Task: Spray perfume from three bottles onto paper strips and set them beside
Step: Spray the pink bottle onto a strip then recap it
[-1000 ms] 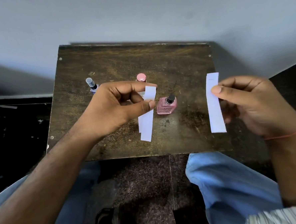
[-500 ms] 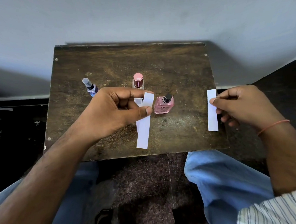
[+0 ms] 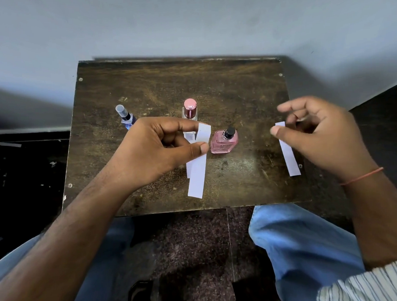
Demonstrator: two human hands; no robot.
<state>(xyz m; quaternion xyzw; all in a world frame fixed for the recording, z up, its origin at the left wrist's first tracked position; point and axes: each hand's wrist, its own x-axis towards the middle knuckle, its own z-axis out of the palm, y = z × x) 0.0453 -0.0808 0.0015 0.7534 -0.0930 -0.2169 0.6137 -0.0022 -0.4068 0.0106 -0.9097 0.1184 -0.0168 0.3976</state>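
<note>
Three perfume bottles stand on the dark wooden table (image 3: 165, 82): a blue one with a clear cap (image 3: 125, 116) at the left, a clear one with a pink cap (image 3: 190, 109) in the middle, and a pink square one with a black nozzle (image 3: 224, 140) to its right. My left hand (image 3: 155, 148) pinches two white paper strips (image 3: 197, 171) between thumb and forefinger, hanging over the table's middle. A third white strip (image 3: 288, 154) lies flat near the table's right edge. My right hand (image 3: 317, 131) hovers over it with fingers spread, holding nothing.
The table backs onto a pale wall (image 3: 185, 23). Dark floor (image 3: 20, 173) lies on both sides. My knees in blue jeans (image 3: 303, 241) sit just under the table's near edge.
My right hand lowered its strip onto the table by the right edge and let go, fingers now apart. My left hand stayed put with its strips.
</note>
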